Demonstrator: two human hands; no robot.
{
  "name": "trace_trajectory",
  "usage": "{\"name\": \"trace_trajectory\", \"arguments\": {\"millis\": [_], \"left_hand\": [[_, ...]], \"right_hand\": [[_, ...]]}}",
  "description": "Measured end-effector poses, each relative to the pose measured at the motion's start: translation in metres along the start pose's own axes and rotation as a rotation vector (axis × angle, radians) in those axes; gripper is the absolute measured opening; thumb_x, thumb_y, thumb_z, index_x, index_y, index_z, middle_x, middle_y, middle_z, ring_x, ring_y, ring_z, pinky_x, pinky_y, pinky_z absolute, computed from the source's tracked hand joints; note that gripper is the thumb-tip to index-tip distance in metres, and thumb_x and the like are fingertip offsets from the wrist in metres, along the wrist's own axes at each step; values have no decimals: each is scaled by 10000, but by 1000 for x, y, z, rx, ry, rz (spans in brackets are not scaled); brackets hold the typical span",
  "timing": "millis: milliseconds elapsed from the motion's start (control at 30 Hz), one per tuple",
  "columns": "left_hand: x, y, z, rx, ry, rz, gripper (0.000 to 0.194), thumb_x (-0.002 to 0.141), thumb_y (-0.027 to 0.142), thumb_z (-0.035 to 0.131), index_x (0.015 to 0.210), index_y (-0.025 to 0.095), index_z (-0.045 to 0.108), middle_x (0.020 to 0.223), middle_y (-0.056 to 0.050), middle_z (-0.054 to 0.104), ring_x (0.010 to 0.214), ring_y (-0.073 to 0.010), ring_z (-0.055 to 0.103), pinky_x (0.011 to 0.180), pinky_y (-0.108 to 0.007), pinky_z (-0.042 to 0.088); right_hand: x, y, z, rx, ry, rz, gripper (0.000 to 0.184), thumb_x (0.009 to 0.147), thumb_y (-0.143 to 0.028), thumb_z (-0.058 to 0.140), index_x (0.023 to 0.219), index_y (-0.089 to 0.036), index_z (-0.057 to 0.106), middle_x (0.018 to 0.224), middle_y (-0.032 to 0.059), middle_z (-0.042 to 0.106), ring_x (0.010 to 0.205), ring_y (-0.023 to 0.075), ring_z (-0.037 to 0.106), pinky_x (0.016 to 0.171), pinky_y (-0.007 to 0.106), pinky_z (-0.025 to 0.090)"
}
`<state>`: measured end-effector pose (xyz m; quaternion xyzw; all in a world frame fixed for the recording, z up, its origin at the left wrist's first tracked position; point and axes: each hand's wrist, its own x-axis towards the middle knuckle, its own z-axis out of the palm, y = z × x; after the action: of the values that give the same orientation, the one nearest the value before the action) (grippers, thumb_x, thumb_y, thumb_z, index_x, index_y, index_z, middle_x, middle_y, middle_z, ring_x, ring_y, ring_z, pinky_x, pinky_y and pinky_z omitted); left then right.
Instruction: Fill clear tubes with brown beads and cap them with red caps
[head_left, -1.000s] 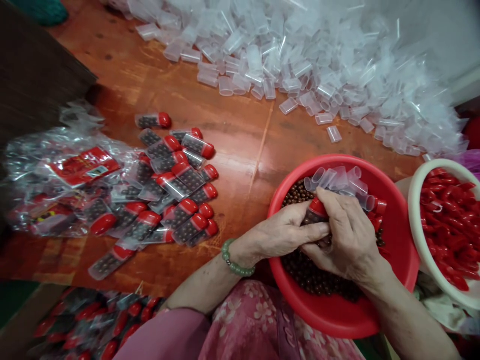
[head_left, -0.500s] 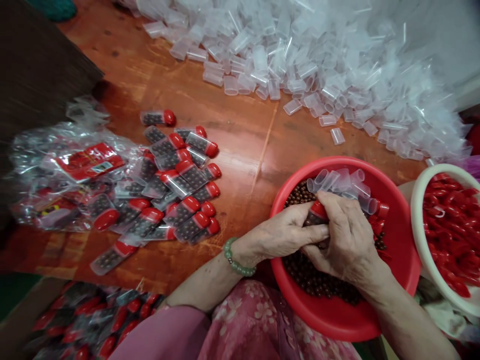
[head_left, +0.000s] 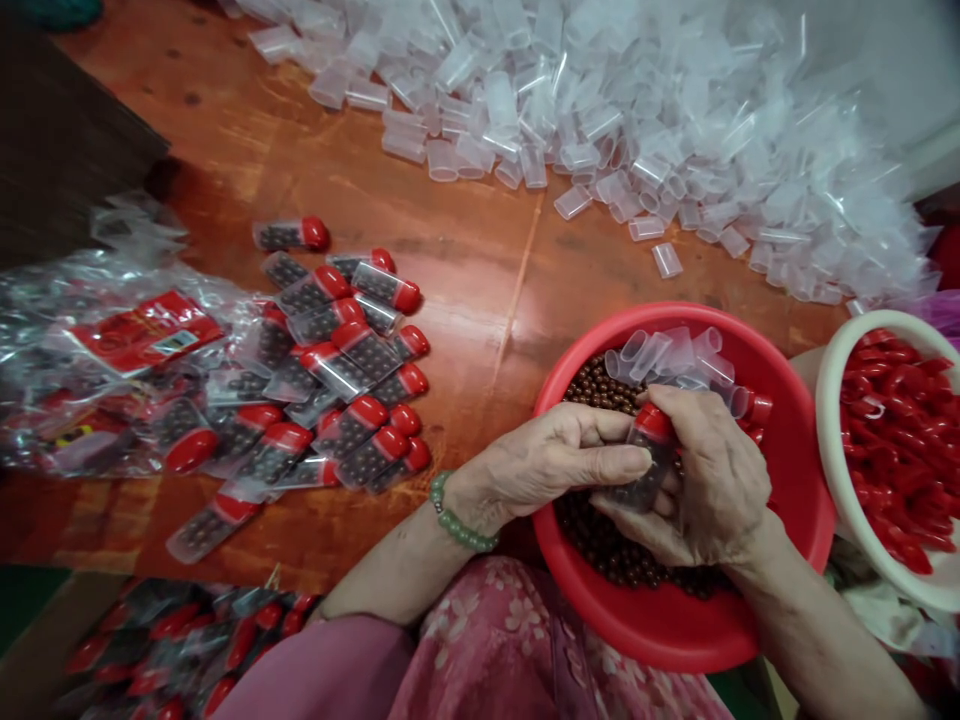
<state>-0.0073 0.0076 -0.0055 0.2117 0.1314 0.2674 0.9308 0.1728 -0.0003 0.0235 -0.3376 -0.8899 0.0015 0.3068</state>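
Between both hands is a clear plastic tube with a red cap [head_left: 654, 422], with dark round balls showing inside it. My left hand [head_left: 559, 455], a green bead bracelet at its wrist, grips the tube's side with thumb and fingers. My right hand [head_left: 709, 470] holds the capped end from above, its lower fingers curled round the tube. Both are over a red basin [head_left: 795, 610], where brown balls [head_left: 637, 565], several clear tubes [head_left: 675, 355] and a few red caps [head_left: 756, 410] lie. Part of the tube is hidden by the fingers.
Filled, red-capped tubes [head_left: 352, 360] lie piled on the brown table [head_left: 480, 265], beside plastic bags with a red label [head_left: 146, 330]. A large heap of clear tubes [head_left: 600, 120] spreads across the back. At right stands a white bowl [head_left: 829, 420] of red caps [head_left: 892, 450].
The capped tube has turned more into view between my hands, and my right hand has opened slightly around it. The whole view has shifted a little.
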Motion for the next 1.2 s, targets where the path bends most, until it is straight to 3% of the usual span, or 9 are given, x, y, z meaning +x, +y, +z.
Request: {"name": "trace_trajectory", "arguments": {"millis": [100, 233, 400, 533, 600, 800, 900, 1033, 1200], "left_hand": [[1, 0, 1, -8, 11, 8, 473, 726, 482, 853, 974, 91, 755, 888, -125, 769, 774, -167, 721, 801, -263, 558], [1, -1, 2, 23, 37, 57, 421, 768, 466, 825, 945, 90, 761, 895, -123, 769, 760, -143, 710, 815, -245, 554], [0, 0, 2, 100, 88, 54, 444, 786, 506, 799, 987, 112, 762, 989, -127, 751, 781, -128, 684, 803, -232, 540], [0, 3, 1, 187, 81, 64, 474, 782, 556, 787, 976, 124, 771, 892, -85, 721, 766, -106, 633, 724, -187, 484], [0, 5, 0, 221, 63, 74, 458, 791, 552, 780, 964, 128, 779, 862, -71, 704, 737, -97, 604, 689, -184, 458], [-1, 9, -2, 265, 13, 41, 410, 798, 506, 787, 976, 137, 786, 882, -65, 691, 775, -109, 607, 718, -203, 448], [-2, 9, -2, 268, -8, 10, 431, 796, 506, 789, 1005, 129, 775, 915, -69, 692, 779, -114, 609, 731, -218, 456], [-2, 10, -2, 268, -9, 5, 437, 789, 510, 793, 987, 121, 773, 897, -67, 698, 775, -118, 607, 739, -229, 457], [-1, 9, -1, 251, 17, 25, 411, 791, 492, 798, 955, 116, 778, 855, -52, 690, 754, -105, 596, 744, -223, 453]], "right_hand": [[2, 0, 0, 7, -42, 3, 827, 834, -501, 714, 1455, -35, 431, 1097, 235, 678, 986, 349, 678, 783, 480, 601], [2, 1, -5, 47, -150, 108, 830, 826, -430, 753, 1490, -102, 378, 1131, 196, 668, 1014, 326, 665, 839, 481, 597], [2, 8, -18, 307, -251, 187, 948, 779, -579, 770, 1527, -146, 379, 1230, 189, 656, 1099, 340, 653, 891, 498, 588], [5, 11, -21, 505, -104, 286, 544, 923, -236, 656, 1455, -270, 545, 1121, 94, 739, 991, 248, 707, 846, 404, 597], [6, 13, -20, 572, -51, 328, 496, 919, -137, 631, 1386, -305, 623, 1017, 57, 767, 932, 222, 718, 823, 382, 597], [4, 21, -20, 821, -49, 440, 419, 878, -156, 714, 1251, -346, 721, 1003, 13, 797, 923, 201, 725, 885, 402, 588], [3, 22, -22, 933, -97, 501, 366, 880, -209, 731, 1212, -363, 740, 944, -2, 798, 886, 195, 723, 843, 387, 597], [4, 17, -26, 886, -92, 585, 320, 880, -224, 737, 1163, -372, 762, 913, -11, 800, 875, 197, 733, 827, 377, 604], [5, 15, -29, 743, -71, 401, 480, 863, -105, 716, 1263, -369, 710, 941, -17, 804, 895, 204, 745, 826, 372, 613]]}}
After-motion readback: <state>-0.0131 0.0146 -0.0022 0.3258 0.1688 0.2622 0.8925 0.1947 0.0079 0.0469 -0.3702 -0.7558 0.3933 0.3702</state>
